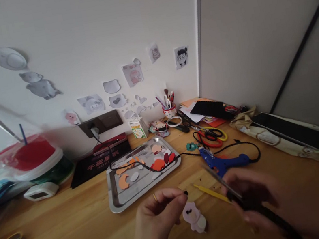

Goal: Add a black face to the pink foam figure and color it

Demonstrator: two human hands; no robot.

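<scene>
My left hand (165,213) is closed, with thumb and forefinger pinching a tiny black piece (185,193). In my right hand (256,197), blurred by motion, are scissors (224,182) with grey blades and black handles; the blades point up and left, apart from the black piece. Below and between the hands lies a small pale pink felt figure (192,214) with black marks on its face and a white belly. A yellow pen-like stick (212,193) rests on the table near my right fingers. Dark specks are scattered beside it.
A metal tray (115,203) holds orange, red and white cut pieces. A blue glue gun (227,162) with a black cord lies behind my right hand. Behind it are red-and-yellow-handled scissors (219,133), a brush cup (169,111) and papers. A red-topped bucket (38,157) stands left.
</scene>
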